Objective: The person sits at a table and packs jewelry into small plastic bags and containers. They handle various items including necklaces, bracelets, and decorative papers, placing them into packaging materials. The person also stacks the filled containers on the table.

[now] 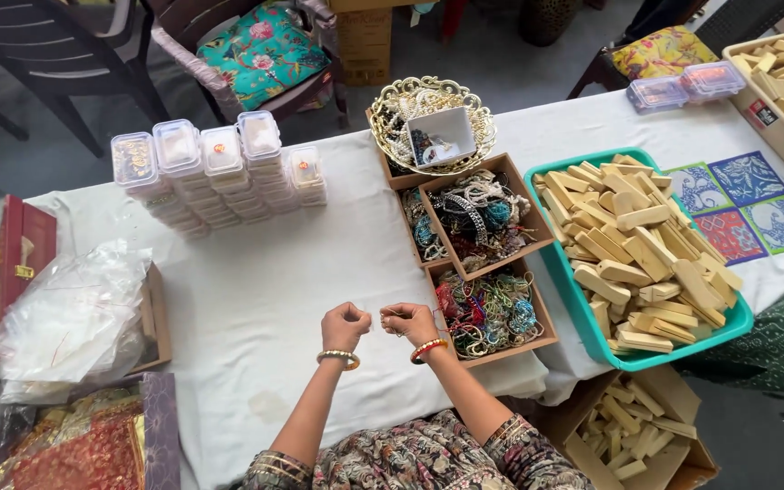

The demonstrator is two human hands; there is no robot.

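Observation:
My left hand (344, 325) and my right hand (409, 321) are raised close together over the white tablecloth (247, 299), both with fingers curled. A thin thread or wire (385, 315) seems pinched between them, with a small ring-like loop by my right fingers; it is too small to tell more. Each wrist wears a bangle. Right of my right hand sits a brown cardboard tray (492, 313) of tangled colourful jewellery.
Stacks of small clear plastic boxes (215, 172) stand at the back left. A golden wire basket (430, 125), more jewellery trays (478, 218), a teal tray (637, 254) of wooden pieces, plastic bags (70, 318) and chairs surround the work spot.

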